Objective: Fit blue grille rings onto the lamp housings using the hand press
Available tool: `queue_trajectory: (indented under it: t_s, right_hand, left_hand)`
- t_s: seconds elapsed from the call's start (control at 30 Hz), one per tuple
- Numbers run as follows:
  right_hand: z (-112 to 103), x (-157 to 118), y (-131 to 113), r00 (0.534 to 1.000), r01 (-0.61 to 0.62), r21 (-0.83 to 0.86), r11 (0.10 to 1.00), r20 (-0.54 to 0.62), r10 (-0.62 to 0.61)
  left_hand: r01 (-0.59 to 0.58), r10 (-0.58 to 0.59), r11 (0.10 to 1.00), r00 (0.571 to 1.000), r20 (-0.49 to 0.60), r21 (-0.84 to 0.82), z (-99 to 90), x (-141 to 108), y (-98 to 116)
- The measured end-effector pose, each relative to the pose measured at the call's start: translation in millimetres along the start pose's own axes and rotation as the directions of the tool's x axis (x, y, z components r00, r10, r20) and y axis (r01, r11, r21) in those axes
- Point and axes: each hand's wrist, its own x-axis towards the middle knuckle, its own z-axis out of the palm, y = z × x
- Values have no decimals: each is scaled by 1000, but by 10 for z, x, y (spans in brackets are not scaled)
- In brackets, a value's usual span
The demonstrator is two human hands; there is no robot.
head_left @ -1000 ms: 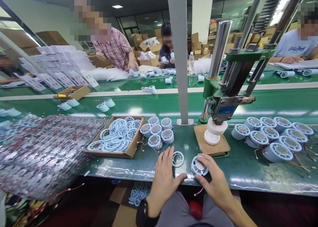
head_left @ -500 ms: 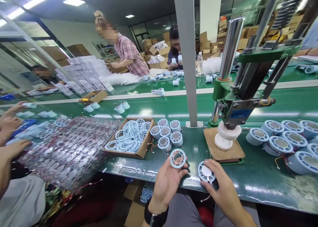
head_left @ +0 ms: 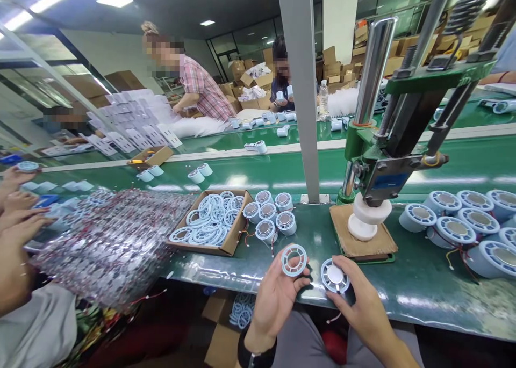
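Observation:
My left hand (head_left: 276,295) holds a light blue plastic ring (head_left: 294,260) with slots around it, tilted toward me. My right hand (head_left: 358,298) grips a light blue round housing (head_left: 335,276) with a silver disc in its middle; a thin wire with a small white plug hangs below it. The two parts are close together but apart, over the front edge of the green bench (head_left: 226,274). Just beyond my hands stands a group of similar housings (head_left: 267,212) with silver centres. The box of blue rings (head_left: 236,244) is to the left of them.
A green hand press (head_left: 373,196) with white pads stands behind my right hand. More housings (head_left: 454,231) crowd the right side. Wired parts in clear wrap (head_left: 116,239) cover the left, beside a co-worker's hands (head_left: 20,217). A grey post (head_left: 300,115) rises at the back.
My left hand has moved slightly right with the ring, closer to the housing. My right hand stays nearly in place. The co-worker at the left has raised a blue round part.

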Motion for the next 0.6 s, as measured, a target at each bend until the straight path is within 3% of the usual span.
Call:
queue_trajectory:
  t_s: [0.07,0.13,0.2,0.27,0.43,0.6]
  right_hand:
    - [2,-5,-11,999,-39,10,999,-1,39]
    - [4,-17,-22,997,-82,35,996,7,82]
    - [6,-34,-27,993,-115,58,992,15,114]
    - [9,-52,-28,991,-135,64,989,12,135]
    - [24,-83,-23,987,-160,70,985,-4,161]
    - [39,-87,-18,984,-175,86,981,5,176]
  left_hand:
    - [-194,205,917,979,5,350,23,-31,-90]
    - [-355,356,687,925,133,634,77,-54,-178]
    - [-469,387,485,872,300,738,151,-59,-237]
    - [-555,381,377,823,422,741,219,-45,-257]
    - [-609,369,285,782,502,740,255,-7,-231]
    - [-634,349,321,770,535,704,191,21,-213]
